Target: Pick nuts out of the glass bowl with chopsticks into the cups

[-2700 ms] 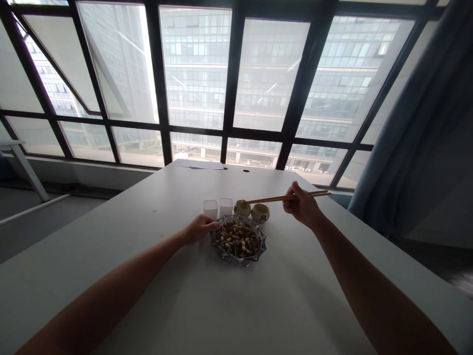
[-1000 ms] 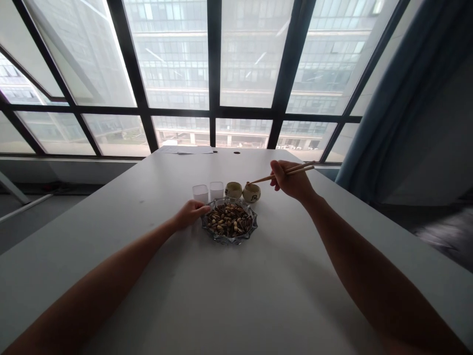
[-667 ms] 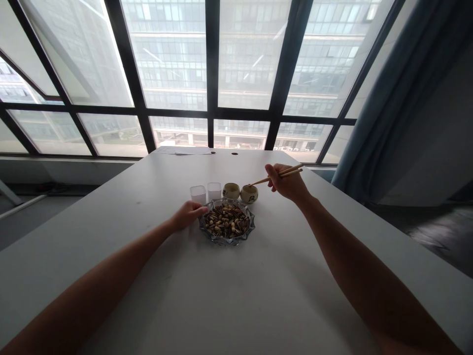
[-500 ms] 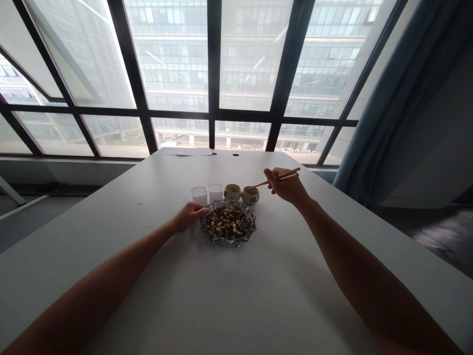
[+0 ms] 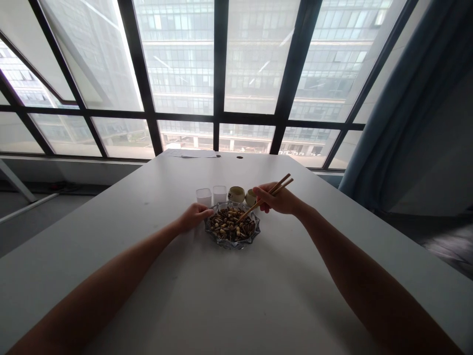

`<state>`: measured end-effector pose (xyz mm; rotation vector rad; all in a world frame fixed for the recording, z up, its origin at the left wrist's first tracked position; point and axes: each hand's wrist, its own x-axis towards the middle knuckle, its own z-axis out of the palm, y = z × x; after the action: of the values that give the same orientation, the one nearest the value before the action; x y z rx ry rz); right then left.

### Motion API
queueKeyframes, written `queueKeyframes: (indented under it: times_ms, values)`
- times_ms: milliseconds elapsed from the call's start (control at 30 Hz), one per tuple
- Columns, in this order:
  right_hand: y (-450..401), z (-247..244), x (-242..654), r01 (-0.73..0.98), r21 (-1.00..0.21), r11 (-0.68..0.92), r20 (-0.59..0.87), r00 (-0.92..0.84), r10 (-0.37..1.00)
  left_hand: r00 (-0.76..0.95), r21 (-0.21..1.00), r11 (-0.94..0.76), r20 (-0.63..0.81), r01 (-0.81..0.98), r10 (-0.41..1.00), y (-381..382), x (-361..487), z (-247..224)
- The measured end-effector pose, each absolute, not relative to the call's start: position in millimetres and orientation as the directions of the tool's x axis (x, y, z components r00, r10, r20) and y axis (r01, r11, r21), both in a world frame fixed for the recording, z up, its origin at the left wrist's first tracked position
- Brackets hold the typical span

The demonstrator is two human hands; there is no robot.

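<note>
A scalloped glass bowl (image 5: 232,243) full of seeds and nuts (image 5: 231,224) stands on the white table. My left hand (image 5: 194,216) grips the bowl's left rim, thumb on top. In my right hand (image 5: 275,197) is a pair of wooden chopsticks (image 5: 252,209), their tips down among the nuts right of the bowl's middle. Behind the bowl stand two clear plastic cups (image 5: 203,196) (image 5: 219,194) and two small pale pots (image 5: 236,194) (image 5: 250,198). My right fingers partly hide the right pot.
White papers (image 5: 190,153) lie at the table's far left edge, beside two dark round spots. Tall framed windows rise beyond the white table (image 5: 236,296). A blue curtain (image 5: 384,108) hangs at the right.
My right hand has moved left and down with the chopsticks, whose tips went from the right pot into the nuts. My left hand stays on the bowl. The whole view has shifted slightly.
</note>
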<state>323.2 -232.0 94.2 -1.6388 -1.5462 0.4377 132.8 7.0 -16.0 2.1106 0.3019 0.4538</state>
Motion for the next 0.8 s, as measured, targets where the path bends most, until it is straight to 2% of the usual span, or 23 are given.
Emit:
queueKeyframes:
  times_ms: [167,300,567,800]
  values:
    - [-229.4,93.0,319.4,0.619,-0.775,0.124,0.283,0.166,0.945,0.9,0.839,-0.543,0.205,0.042,0.385,8.1,133.2,-18.9]
    - [-228.7,95.5,314.7,0.585,-0.797,0.147,0.34,0.235,0.91,0.901,0.83,-0.556,0.209,0.043,0.381,8.5,132.5,-19.3]
    - [-230.4,98.3,316.9,0.585,-0.803,0.109,0.322,0.273,0.907,0.901,0.83,-0.555,0.209,0.042,0.381,9.1,132.8,-18.7]
    - [-230.6,97.2,315.1,0.619,-0.778,0.107,0.283,0.195,0.939,0.9,0.821,-0.569,0.217,0.041,0.377,8.0,132.7,-17.7]
